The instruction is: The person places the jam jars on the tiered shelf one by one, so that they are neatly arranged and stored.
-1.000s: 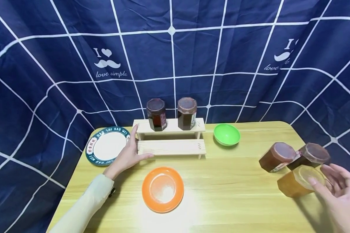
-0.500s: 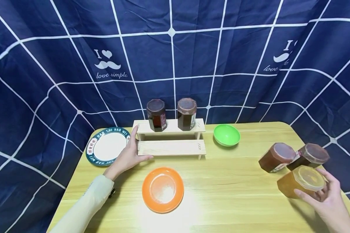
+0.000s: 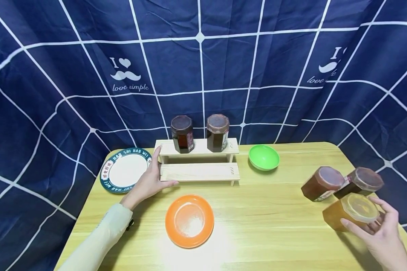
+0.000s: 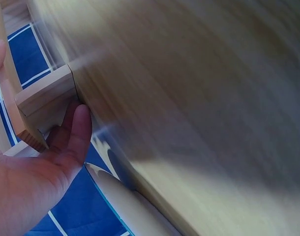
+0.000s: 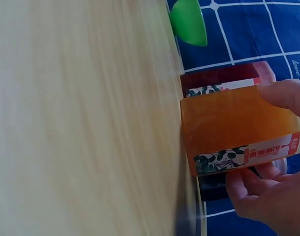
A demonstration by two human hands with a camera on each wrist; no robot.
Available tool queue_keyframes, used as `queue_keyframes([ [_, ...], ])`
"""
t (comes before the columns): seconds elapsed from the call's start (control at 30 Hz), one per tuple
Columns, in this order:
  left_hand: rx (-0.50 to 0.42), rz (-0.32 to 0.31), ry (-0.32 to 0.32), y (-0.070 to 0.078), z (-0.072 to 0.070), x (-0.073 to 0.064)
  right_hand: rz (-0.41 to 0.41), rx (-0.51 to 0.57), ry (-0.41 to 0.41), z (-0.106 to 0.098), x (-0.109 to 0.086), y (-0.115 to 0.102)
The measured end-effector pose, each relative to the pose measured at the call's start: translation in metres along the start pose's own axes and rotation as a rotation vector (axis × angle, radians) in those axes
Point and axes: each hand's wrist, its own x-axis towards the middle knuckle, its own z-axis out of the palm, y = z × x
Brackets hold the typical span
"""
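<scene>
At the far right, an amber octagonal jar (image 3: 349,212) stands on the table, its label showing in the right wrist view. My right hand (image 3: 381,233) grips it near the lid, thumb on one side and fingers on the other. A reddish-brown jar (image 3: 320,183) and a dark jar (image 3: 357,183) stand just behind. My left hand (image 3: 147,184) holds the left end of a two-step wooden rack (image 3: 200,172), thumb at the front of the lower step. In the left wrist view its fingers (image 4: 81,130) lie against the rack's end. Two dark jars (image 3: 218,135) stand on the upper step.
An orange plate (image 3: 190,241) lies in front of the rack. A white plate with a green rim (image 3: 105,182) is left of it, partly behind my left hand. A green bowl (image 3: 263,157) sits right of the rack. Behind the table (image 3: 264,233) hangs a blue curtain (image 3: 230,67).
My right hand has moved in closer around the amber jar, and its thumb now lies on the jar's near side. My left hand and the rack stay as they were.
</scene>
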Motion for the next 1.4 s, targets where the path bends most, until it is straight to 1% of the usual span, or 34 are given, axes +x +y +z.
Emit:
queue_keyframes([
  [0.07, 0.000, 0.002, 0.000, 0.000, 0.000, 0.000, 0.002, -0.024, 0.009, 0.001, 0.000, -0.002],
  [0.27, -0.001, 0.007, 0.003, -0.002, 0.000, 0.000, 0.022, -0.174, 0.062, 0.001, -0.001, -0.006],
  [0.37, -0.004, 0.013, 0.008, -0.002, 0.000, 0.000, 0.038, -0.232, 0.077, 0.002, -0.002, -0.007],
  [0.53, -0.007, 0.019, 0.008, -0.002, -0.001, -0.001, 0.055, -0.296, 0.075, 0.004, -0.004, -0.009],
  [0.63, 0.000, 0.028, 0.004, -0.001, -0.001, -0.001, 0.059, -0.313, 0.068, 0.005, -0.004, -0.010],
  [0.77, 0.011, 0.033, -0.006, -0.001, -0.002, -0.001, 0.063, -0.378, 0.056, 0.009, -0.004, -0.011],
  [0.87, 0.007, 0.030, -0.011, -0.001, -0.002, 0.000, 0.085, -0.392, 0.046, 0.012, -0.005, -0.011],
  [0.93, 0.005, 0.035, -0.011, -0.002, -0.002, 0.000, 0.096, -0.372, 0.040, 0.015, -0.005, -0.011],
  [1.03, 0.012, 0.047, 0.005, -0.004, -0.002, 0.000, 0.096, -0.360, 0.032, 0.020, -0.005, -0.013],
  [1.23, 0.010, 0.067, 0.043, -0.006, -0.002, -0.001, 0.082, -0.286, -0.005, 0.035, -0.001, -0.022],
  [1.27, 0.008, 0.069, 0.045, -0.007, -0.002, -0.001, 0.069, -0.312, -0.005, 0.039, 0.000, -0.025],
  [1.4, 0.009, 0.077, 0.051, -0.007, -0.003, 0.000, 0.001, -0.492, -0.006, 0.056, 0.004, -0.034],
])
